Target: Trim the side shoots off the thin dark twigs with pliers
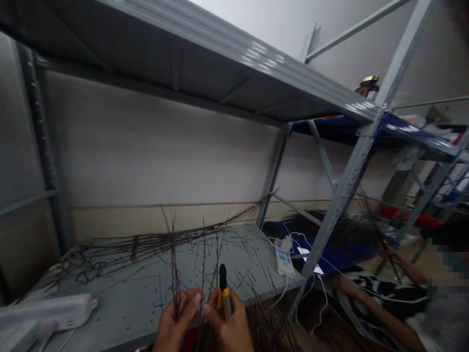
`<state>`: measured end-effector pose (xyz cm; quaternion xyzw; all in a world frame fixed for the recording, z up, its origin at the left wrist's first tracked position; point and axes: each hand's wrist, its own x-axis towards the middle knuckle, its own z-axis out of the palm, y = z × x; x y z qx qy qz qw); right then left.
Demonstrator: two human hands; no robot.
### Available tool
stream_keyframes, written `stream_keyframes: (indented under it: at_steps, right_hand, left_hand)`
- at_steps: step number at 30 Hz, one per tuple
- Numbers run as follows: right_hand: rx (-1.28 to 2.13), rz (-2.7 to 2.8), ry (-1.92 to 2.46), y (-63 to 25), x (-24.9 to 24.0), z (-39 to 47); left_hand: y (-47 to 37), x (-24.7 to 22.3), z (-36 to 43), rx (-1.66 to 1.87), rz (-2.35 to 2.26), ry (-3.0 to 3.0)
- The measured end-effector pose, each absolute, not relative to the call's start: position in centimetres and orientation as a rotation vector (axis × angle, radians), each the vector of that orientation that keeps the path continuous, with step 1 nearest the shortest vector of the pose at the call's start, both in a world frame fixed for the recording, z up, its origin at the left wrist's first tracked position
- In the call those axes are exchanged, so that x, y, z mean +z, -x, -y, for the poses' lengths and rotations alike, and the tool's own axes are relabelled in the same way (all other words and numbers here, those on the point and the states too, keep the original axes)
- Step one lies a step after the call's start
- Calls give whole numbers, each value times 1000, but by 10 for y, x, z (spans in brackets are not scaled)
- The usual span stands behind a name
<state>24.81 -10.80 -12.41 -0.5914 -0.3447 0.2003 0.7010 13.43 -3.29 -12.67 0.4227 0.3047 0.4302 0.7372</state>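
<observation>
Two bare hands are busy here, and the yellow-handled pliers point(223, 289) make the easiest landmark, so everything's placed off those. They're gripped in the right hand point(231, 320), black nose pointing up. Whether the nose is squeezed together can't really be told, it's too dark and small. Just left of the pliers, some upright dark twigs point(174, 266) are clasped in the left hand point(181, 313), with its thumb tip brought in toward the pliers. In the gap between those twigs and the pliers, a thin twig point(203, 259) is seen near both sets of fingertips; which hand it's pinched by can't be made out.

More stems are laid in a long loose bundle point(135, 244) behind the pliers, along the back of the grey metal shelf point(124, 293). Loose twig bits point(242, 277) are scattered behind and to the right of the pliers. Further right, a white power strip point(284, 261) is set down, and well past that a co-worker's hand point(387, 252) can be spotted.

As for handling, the thin twig is probably best pinched low, close to the pliers, so it can't whip around. Sharp bends should be avoided, since stems this skinny likely snap. The clasped ones are best held parallel so nothing gets tangled, and fingertips should be well clear of the nose before any squeeze.
</observation>
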Motion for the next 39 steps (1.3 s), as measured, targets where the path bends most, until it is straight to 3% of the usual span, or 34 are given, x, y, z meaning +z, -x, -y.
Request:
stream_keyframes:
  at_steps: [12,17,26,31,39]
  right_hand:
    - [341,950,1510,-259,-117,114]
    - [286,1061,1570,-266,-101,122]
    - [-132,1236,1836,-343,-5,121]
    - [-84,1337,1940,-370,35,115]
    - [-42,1414,1909,-379,54,105]
  left_hand:
    - [-152,-90,16,906,-450,-1057]
    - [-152,-93,17,950,-565,-1096]
    - [-149,-90,17,988,-617,-1176]
    - [-153,-91,20,1019,-618,-1172]
    - [-154,-91,20,1038,-608,-1165]
